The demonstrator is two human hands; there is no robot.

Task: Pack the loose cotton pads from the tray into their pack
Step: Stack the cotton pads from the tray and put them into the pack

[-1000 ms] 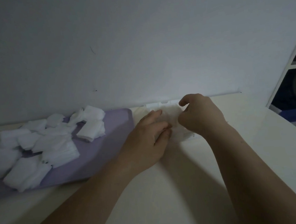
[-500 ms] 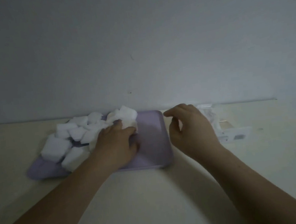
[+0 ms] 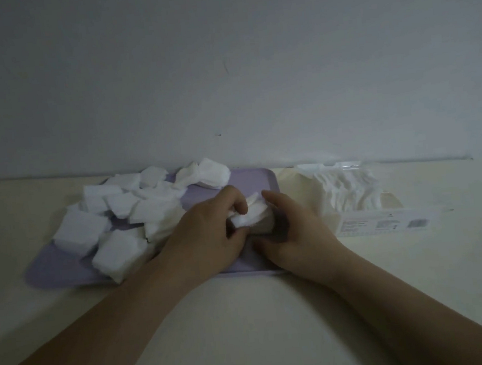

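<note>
A lilac tray (image 3: 251, 178) lies on the table with several loose white cotton pads (image 3: 118, 208) heaped over its left half. Above the tray's right part, my left hand (image 3: 206, 235) grips a small stack of cotton pads (image 3: 250, 215). My right hand (image 3: 294, 230) curls round the same stack from the right, fingers on its far side. The clear plastic pack (image 3: 349, 192), with white pads inside and a printed label on its front, lies on the table just right of the tray, apart from both hands.
A pale wall (image 3: 222, 66) rises right behind the tray and the pack. The cream table (image 3: 248, 328) stretches toward me, and both forearms cross it.
My left hand has lifted a stack of pads from the heap and carried it right. My right hand has moved left from beside the pack to meet the stack.
</note>
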